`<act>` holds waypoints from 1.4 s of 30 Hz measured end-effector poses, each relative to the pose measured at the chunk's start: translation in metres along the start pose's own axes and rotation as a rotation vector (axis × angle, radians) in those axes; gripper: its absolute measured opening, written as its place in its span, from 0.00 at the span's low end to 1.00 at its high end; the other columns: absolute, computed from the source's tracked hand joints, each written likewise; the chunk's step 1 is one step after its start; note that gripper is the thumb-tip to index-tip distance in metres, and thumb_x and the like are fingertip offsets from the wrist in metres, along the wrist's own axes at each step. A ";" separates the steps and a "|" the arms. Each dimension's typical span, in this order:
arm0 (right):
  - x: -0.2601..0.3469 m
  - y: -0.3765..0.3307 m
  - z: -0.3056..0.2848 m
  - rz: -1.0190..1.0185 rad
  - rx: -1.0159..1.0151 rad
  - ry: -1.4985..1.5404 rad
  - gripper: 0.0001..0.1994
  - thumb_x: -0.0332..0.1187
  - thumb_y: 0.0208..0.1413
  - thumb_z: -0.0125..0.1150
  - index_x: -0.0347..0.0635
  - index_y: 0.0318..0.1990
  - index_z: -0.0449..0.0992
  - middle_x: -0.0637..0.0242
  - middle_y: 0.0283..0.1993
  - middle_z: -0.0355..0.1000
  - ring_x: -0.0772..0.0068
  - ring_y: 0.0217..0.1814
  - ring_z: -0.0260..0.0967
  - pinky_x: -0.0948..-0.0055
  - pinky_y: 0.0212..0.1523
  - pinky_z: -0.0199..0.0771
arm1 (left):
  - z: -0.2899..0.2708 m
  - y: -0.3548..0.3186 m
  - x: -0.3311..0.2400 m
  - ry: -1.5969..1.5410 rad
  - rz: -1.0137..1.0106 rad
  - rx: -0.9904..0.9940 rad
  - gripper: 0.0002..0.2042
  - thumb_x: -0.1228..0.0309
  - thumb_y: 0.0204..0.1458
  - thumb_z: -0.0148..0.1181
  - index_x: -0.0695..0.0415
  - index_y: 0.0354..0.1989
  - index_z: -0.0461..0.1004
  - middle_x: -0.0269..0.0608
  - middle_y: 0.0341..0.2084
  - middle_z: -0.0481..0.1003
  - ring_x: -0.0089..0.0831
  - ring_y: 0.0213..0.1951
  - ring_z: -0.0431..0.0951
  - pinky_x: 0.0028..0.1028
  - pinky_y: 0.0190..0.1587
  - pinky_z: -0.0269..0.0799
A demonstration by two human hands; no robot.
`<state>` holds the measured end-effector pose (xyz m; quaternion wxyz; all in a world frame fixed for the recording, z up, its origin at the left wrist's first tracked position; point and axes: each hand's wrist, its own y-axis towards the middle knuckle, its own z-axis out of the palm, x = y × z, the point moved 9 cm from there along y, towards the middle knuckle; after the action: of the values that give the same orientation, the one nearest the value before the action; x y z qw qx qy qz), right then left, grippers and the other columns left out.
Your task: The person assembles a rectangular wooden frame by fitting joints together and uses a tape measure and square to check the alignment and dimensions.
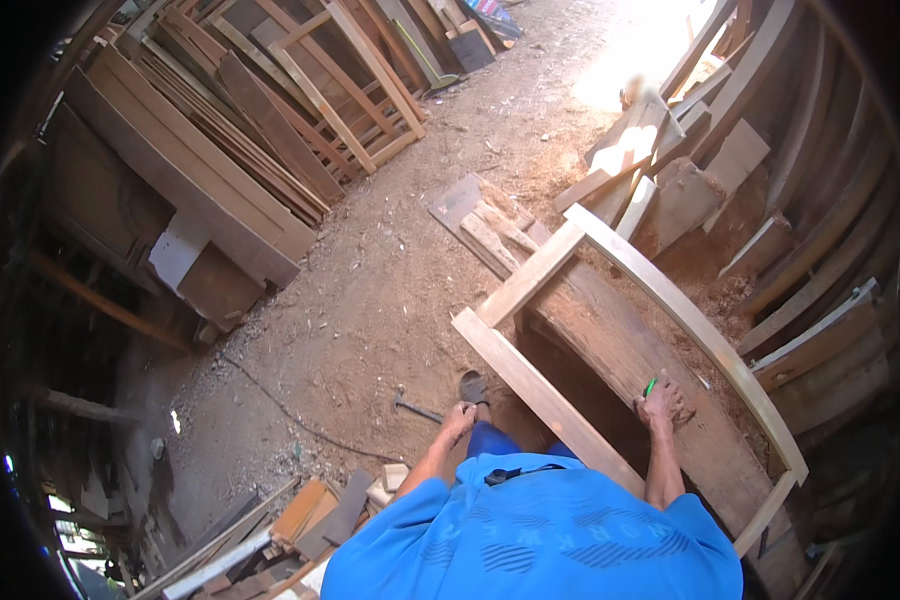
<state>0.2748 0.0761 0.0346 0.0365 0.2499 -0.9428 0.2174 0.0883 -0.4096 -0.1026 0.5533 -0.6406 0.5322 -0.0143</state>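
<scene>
A hammer (419, 408) with a dark head extends from my left hand (458, 420), whose fingers are closed around the handle end beside my left leg. On the right, my right hand (662, 403) is closed on a small green pencil-like thing (651, 386), its tip poking out past the fingers. That hand is over a broad worn plank (620, 320), inside the outline of a pale wooden frame (545, 390). The frame lies across the plank, with one long rail close to my body and the other along the far right side. My fingers partly hide the green thing.
Boards and door frames (350, 75) lean in a stack at upper left. Curved timbers and offcuts (690, 190) crowd the right side. A dark cable (305, 425) crosses the dusty floor. Wood scraps (310, 510) are piled at lower left, beside me.
</scene>
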 end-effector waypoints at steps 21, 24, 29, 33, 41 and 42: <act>0.332 0.102 0.076 0.175 0.075 0.447 0.44 0.55 0.48 0.67 0.32 0.64 0.59 0.40 0.66 0.61 0.43 0.69 0.58 0.56 0.66 0.62 | -0.323 0.115 0.219 -0.382 -0.222 -0.308 0.14 0.59 0.57 0.55 0.58 0.38 0.78 0.38 0.19 0.76 0.29 0.21 0.75 0.32 0.23 0.69; 0.342 0.083 0.054 0.521 -0.030 0.415 0.41 0.52 0.48 0.68 0.41 0.66 0.59 0.45 0.69 0.56 0.41 0.70 0.55 0.52 0.65 0.62 | -0.292 0.129 0.183 -0.522 -0.286 -0.155 0.14 0.63 0.57 0.56 0.60 0.44 0.79 0.36 0.21 0.75 0.24 0.19 0.76 0.25 0.19 0.71; 0.491 0.094 0.036 -0.007 -0.339 -0.027 0.38 0.51 0.50 0.66 0.48 0.66 0.60 0.49 0.72 0.49 0.43 0.71 0.50 0.46 0.66 0.57 | -0.297 0.171 0.108 -0.200 0.523 -0.115 0.17 0.54 0.60 0.56 0.56 0.41 0.80 0.40 0.23 0.78 0.27 0.20 0.77 0.29 0.20 0.71; 0.597 0.167 0.085 -0.373 -0.226 -0.163 0.33 0.53 0.56 0.59 0.46 0.64 0.64 0.50 0.69 0.56 0.45 0.72 0.50 0.44 0.68 0.50 | -0.364 0.257 0.022 -0.190 -0.037 0.154 0.21 0.49 0.61 0.51 0.55 0.36 0.78 0.41 0.23 0.77 0.31 0.31 0.78 0.34 0.35 0.74; 0.899 0.106 0.101 -0.805 0.051 -0.297 0.20 0.44 0.48 0.69 0.41 0.44 0.80 0.47 0.57 0.71 0.43 0.60 0.67 0.54 0.59 0.68 | -0.608 0.291 -0.021 -0.766 0.196 -0.742 0.17 0.57 0.61 0.54 0.60 0.42 0.76 0.39 0.31 0.79 0.28 0.33 0.78 0.36 0.34 0.75; 0.922 0.124 0.100 -0.820 0.038 -0.323 0.20 0.44 0.48 0.69 0.41 0.44 0.80 0.47 0.57 0.71 0.43 0.60 0.67 0.54 0.59 0.68 | -0.607 0.296 -0.027 -0.798 0.193 -0.746 0.17 0.57 0.61 0.54 0.60 0.42 0.76 0.39 0.31 0.79 0.28 0.33 0.78 0.36 0.34 0.75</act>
<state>-0.5862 -0.2902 0.0592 -0.0326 0.6349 -0.7550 0.1606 -0.4895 -0.7588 -0.0662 0.4464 -0.6972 0.3065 0.4698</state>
